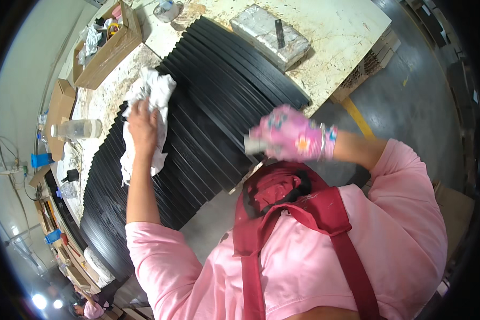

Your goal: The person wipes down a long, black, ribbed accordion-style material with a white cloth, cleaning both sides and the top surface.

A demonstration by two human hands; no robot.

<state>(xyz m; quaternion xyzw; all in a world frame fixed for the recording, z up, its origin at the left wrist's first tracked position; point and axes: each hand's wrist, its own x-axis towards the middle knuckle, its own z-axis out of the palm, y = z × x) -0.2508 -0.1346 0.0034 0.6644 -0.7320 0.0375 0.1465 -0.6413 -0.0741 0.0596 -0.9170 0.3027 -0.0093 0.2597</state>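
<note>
Blk strips (197,125): lay ribbed across pale table (346,48), mostly 10–11 o'clock from view ctr.
L hand (143,128): bare, held bunched wht cloth (159,90) against strips, 10 o'clock.
R hand (292,134): gloved pink, closed round small pale pc (255,145), blurred, 2 o'clock.
Table edges: silvery block (256,33) sat 12–1 o'clock; cardboard box (114,58), 10–11.

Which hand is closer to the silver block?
Right. In the picture, the right hand is below the silver block; the left hand is farther off, down and left of it, on the white cloth.
</note>
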